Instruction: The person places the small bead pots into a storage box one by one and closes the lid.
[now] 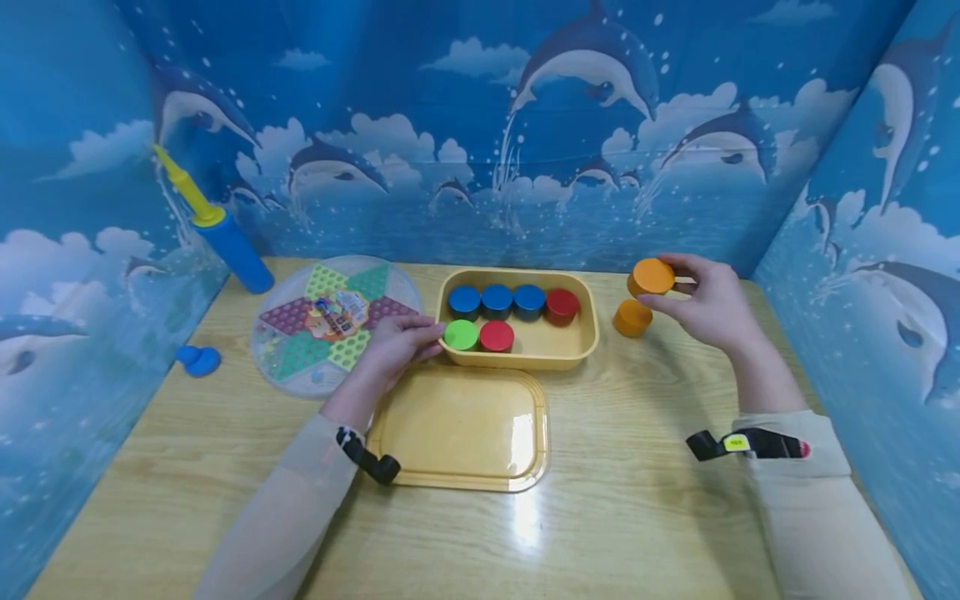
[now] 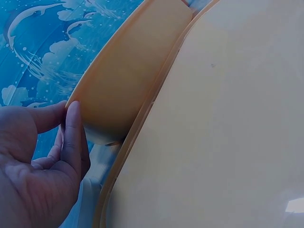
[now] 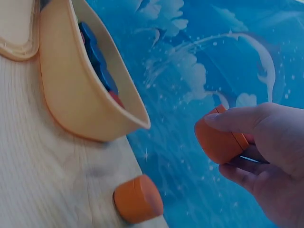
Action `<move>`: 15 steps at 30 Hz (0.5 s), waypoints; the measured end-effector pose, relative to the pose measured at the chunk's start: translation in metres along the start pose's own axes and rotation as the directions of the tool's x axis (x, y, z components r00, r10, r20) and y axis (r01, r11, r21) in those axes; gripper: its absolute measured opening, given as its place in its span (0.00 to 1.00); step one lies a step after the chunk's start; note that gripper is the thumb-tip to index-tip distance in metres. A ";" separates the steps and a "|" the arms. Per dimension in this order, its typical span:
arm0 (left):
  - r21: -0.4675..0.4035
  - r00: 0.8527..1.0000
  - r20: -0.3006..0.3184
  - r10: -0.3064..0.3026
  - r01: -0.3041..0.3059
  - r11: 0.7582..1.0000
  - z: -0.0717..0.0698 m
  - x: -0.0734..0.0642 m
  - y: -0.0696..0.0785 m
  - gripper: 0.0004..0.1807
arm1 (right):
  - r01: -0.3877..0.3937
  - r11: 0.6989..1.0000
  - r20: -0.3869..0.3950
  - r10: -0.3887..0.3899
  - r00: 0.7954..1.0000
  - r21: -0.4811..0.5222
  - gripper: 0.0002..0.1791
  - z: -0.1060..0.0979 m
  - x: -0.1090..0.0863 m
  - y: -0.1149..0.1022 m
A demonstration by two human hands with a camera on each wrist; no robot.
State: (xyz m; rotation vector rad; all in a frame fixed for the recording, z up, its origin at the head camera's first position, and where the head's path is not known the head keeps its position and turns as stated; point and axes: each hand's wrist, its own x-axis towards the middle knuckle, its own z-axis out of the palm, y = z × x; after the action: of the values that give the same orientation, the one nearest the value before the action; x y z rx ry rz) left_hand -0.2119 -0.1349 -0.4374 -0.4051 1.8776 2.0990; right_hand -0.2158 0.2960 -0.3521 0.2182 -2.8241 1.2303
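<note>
My right hand [image 1: 708, 304] holds a small orange cylinder [image 1: 651, 277] by its side, raised over the table. Fingers and thumb grip it in the right wrist view, where a thin seam runs around the cylinder [image 3: 218, 140]. A second orange cylinder [image 1: 632, 318] stands on the table just below. With thumb and fingers, my left hand [image 1: 396, 346] pinches the left rim of a yellow plastic tub [image 1: 555, 362]. Inside the tub are several blue cylinders [image 1: 497, 300] in the back row, a red cylinder [image 1: 561, 306] beside them, and a green cylinder [image 1: 461, 335] and another red one in front.
A yellow lid [image 1: 461, 429] lies flat in front of the tub. At the left are a round star-patterned game board [image 1: 285, 350], a small blue knobbed piece [image 1: 198, 360] and a blue-and-yellow pump [image 1: 236, 250] against the wall. Dolphin-print cloth encloses the table's back and sides.
</note>
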 end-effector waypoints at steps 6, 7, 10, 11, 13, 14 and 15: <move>0.015 1.000 -0.004 -0.004 0.005 1.000 -0.002 0.001 -0.002 0.22 | 0.034 0.998 0.043 -0.037 0.998 0.049 0.39 0.010 -0.001 -0.021; 0.018 1.000 -0.004 -0.004 0.004 1.000 -0.002 0.001 -0.002 0.22 | 0.040 0.997 0.050 -0.043 0.998 0.062 0.39 0.013 -0.001 -0.023; 0.026 1.000 -0.002 -0.001 0.001 1.000 -0.003 0.002 -0.002 0.22 | 0.056 0.994 0.063 -0.062 0.996 0.090 0.37 0.021 -0.002 -0.029; 0.029 1.000 -0.001 0.000 0.000 1.000 -0.003 0.001 -0.001 0.22 | 0.060 0.994 0.066 -0.066 0.996 0.093 0.37 0.024 -0.002 -0.030; 0.030 1.000 0.003 0.001 -0.001 1.000 -0.003 0.002 -0.001 0.22 | 0.062 0.993 0.078 -0.070 0.994 0.098 0.36 0.030 -0.003 -0.033; 0.031 1.000 0.004 0.001 -0.001 1.000 -0.003 0.002 -0.001 0.22 | 0.063 0.993 0.086 -0.072 0.994 0.103 0.36 0.032 -0.003 -0.034; 0.031 1.000 0.004 0.001 -0.001 1.000 -0.003 0.001 0.000 0.22 | 0.061 0.993 0.097 -0.071 0.993 0.104 0.36 0.035 -0.003 -0.036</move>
State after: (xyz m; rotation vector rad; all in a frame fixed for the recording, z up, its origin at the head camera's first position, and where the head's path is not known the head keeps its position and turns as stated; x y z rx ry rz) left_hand -0.2129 -0.1378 -0.4388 -0.3934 1.9057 2.0672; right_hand -0.2069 0.2466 -0.3503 0.3859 -2.8138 1.3869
